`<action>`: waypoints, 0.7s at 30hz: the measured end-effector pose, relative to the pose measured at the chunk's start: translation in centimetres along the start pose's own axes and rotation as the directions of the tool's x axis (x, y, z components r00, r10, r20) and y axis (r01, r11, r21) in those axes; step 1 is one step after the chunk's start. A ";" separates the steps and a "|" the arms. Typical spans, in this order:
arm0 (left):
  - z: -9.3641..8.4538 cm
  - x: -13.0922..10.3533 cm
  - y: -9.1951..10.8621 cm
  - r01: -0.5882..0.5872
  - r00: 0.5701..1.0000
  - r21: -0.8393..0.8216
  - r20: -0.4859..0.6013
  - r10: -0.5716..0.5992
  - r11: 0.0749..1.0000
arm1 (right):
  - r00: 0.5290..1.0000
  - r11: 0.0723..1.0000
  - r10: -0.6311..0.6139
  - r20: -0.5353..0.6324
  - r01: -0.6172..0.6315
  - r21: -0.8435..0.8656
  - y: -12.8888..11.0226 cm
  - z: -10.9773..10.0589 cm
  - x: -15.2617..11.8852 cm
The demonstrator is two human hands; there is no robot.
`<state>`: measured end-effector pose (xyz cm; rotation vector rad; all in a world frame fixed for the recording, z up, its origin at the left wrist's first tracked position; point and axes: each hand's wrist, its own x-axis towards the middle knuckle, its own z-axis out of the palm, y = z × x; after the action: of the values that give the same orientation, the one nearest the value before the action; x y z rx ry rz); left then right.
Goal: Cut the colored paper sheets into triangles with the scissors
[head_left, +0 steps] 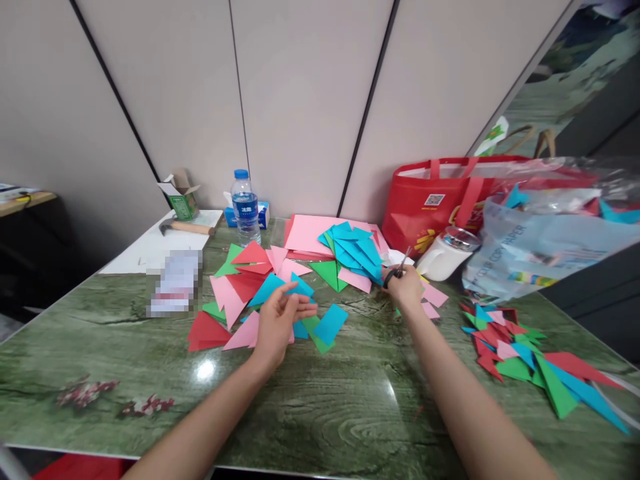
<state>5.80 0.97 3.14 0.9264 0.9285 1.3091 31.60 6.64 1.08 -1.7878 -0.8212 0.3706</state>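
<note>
My left hand hovers at the heap of cut paper, its fingers stretched out and nothing visibly held. Around it lie red paper triangles, pink triangles and a blue paper rectangle partly over a green piece. My right hand is closed around black-handled scissors, whose blades point up and away. Just left of that hand sits a pile of blue paper pieces, resting on pink sheets. Small pink scraps lie to its right.
Behind stand a water bottle, a tissue box and a small green box. A hammer lies on white paper at left. At right are a red bag, a white mug, a plastic bag and folded paper shapes.
</note>
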 end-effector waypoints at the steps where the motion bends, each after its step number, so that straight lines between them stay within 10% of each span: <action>1: 0.0 -0.1 -0.1 0.010 1.000 0.006 0.009 -0.010 1.000 | 0.999 0.998 0.038 0.018 -0.039 0.058 0.1 0.3 0.5; 7: 0.2 -0.4 -0.1 0.041 0.995 0.048 0.093 -0.045 0.998 | 0.972 0.889 0.178 0.156 -0.227 0.398 -0.8 1.2 0.1; 16: 0.5 -0.6 -0.6 0.147 0.958 0.049 0.243 -0.154 0.988 | 0.896 0.783 0.075 0.438 -0.325 0.530 -2.5 -0.8 -9.3; 21: -0.1 0.1 -1.0 0.103 0.970 0.061 0.213 -0.113 0.993 | 0.677 0.912 -0.172 0.715 -0.165 0.375 -2.0 -0.6 -12.6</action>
<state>6.08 1.06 2.12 1.0206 0.8323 1.0733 22.24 -2.11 1.41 -1.1951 -1.1932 1.2386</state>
